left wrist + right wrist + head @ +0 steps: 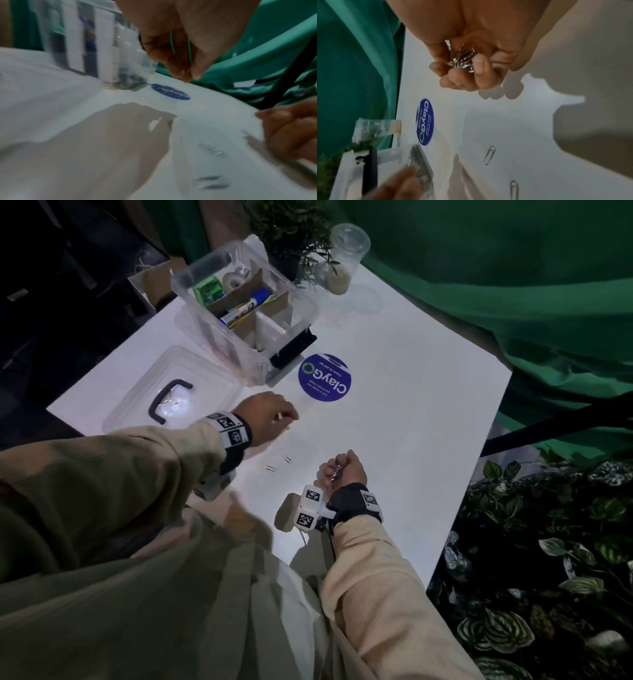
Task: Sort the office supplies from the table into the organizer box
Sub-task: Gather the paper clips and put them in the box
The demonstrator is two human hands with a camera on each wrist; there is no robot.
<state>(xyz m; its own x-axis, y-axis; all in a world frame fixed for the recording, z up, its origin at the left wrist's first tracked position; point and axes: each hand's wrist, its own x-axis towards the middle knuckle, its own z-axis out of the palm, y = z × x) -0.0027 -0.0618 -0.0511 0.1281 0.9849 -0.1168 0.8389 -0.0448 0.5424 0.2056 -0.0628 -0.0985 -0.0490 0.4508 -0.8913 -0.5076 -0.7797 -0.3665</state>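
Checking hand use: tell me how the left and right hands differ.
The right hand is curled around a bunch of paper clips; the left hand holds no bunch, fingertips pinched together. The left hand sits nearer the organizer box; the right hand nearer the person. Both are over the table.
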